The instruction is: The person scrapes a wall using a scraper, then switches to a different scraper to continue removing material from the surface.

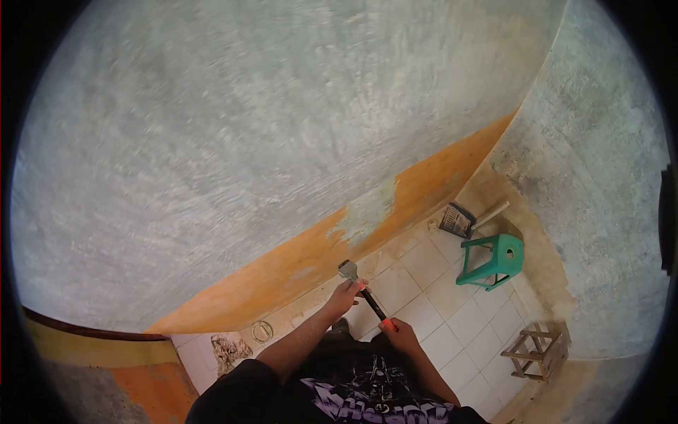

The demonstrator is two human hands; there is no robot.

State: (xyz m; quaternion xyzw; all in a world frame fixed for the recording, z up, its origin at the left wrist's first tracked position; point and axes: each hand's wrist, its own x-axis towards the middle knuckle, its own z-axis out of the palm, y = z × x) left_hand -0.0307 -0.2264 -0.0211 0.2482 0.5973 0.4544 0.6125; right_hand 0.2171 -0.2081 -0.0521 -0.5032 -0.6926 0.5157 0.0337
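Note:
A scraper (pixel 372 304) with a black handle, red-orange parts and a flat grey head lies slantwise in front of my body. My left hand (pixel 343 297) is at its upper end, just below the head, with some fingers extended beside the handle. Around the red-orange lower end of the handle, my right hand (pixel 401 334) is closed. Beyond the tool's head rises a wall with an orange lower band (pixel 282 283), where a pale bare patch (pixel 367 212) shows, under a grey-blue upper part (pixel 247 141).
A green plastic stool (pixel 503 256) stands at the right, near a dark printed container (pixel 457 220) and a pale stick (pixel 492 214). Lower right is a small wooden stool (pixel 534 353). A crumpled cloth (pixel 229 350) and a ring-shaped item (pixel 262 331) lie on the tiled floor (pixel 441 343).

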